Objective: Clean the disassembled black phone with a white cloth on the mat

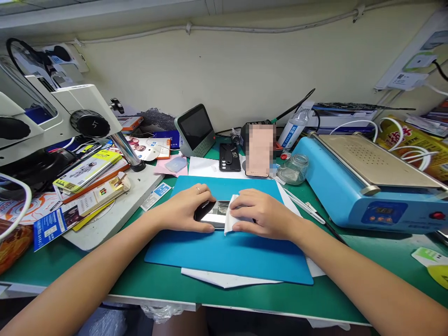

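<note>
A phone [217,213] with a dark, glossy surface lies flat on a blue mat [224,254], and light reflects off its middle. My left hand [187,209], with a ring on one finger, grips the phone's left end between thumb and fingers. Folded white tissue or cloth [230,219] is pinched in my right hand [261,212] and touches the right part of the phone. That end of the phone is mostly hidden by the hand.
Behind the mat stand a smart display [196,128], a black phone case [230,157], a pixelated phone [259,151] and a glass jar [293,169]. A blue heating machine [371,186] is at right, with tweezers [306,207] beside it. A microscope stand [84,116] and boxes [87,170] fill the left.
</note>
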`<state>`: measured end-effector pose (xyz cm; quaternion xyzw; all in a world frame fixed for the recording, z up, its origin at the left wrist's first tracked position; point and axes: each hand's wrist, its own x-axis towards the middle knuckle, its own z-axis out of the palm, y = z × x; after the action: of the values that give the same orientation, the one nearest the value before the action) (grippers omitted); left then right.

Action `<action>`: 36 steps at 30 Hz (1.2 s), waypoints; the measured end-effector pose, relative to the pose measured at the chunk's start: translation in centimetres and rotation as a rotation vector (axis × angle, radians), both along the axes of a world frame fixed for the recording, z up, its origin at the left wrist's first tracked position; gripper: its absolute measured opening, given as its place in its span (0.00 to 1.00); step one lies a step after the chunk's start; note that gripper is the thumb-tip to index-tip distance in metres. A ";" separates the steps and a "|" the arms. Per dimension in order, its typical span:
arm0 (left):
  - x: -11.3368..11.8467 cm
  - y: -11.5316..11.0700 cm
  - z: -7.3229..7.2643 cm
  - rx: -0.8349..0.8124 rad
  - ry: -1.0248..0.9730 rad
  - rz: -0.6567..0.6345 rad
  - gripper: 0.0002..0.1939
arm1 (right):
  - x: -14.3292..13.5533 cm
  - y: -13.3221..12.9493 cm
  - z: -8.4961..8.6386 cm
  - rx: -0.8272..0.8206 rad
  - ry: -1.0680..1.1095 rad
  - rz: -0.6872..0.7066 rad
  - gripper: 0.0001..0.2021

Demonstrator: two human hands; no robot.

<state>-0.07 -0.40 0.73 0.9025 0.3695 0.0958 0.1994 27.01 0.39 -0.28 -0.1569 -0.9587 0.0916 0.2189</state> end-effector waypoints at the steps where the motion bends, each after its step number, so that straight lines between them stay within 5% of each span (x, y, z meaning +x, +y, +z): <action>1: 0.0 0.0 0.0 0.003 -0.003 0.000 0.28 | 0.0 0.0 0.0 -0.006 -0.004 0.003 0.16; 15: 0.0 0.0 -0.1 0.003 -0.002 -0.001 0.28 | 0.0 -0.1 0.4 -0.108 -0.048 0.099 0.17; 19: 0.1 -0.1 0.0 -0.015 -0.012 0.007 0.28 | 0.2 0.0 0.5 -0.111 -0.028 -0.031 0.14; 24: 0.1 0.0 0.0 0.006 -0.011 0.007 0.28 | -0.1 -0.6 0.5 -0.122 -0.027 0.080 0.18; 36: 0.2 0.0 0.1 -0.015 0.004 0.020 0.27 | -0.1 -0.6 0.3 -0.121 -0.001 0.009 0.15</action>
<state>0.15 -0.39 0.80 0.8974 0.3798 0.0932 0.2044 26.92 -0.22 0.00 -0.1656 -0.9522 0.1503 0.2083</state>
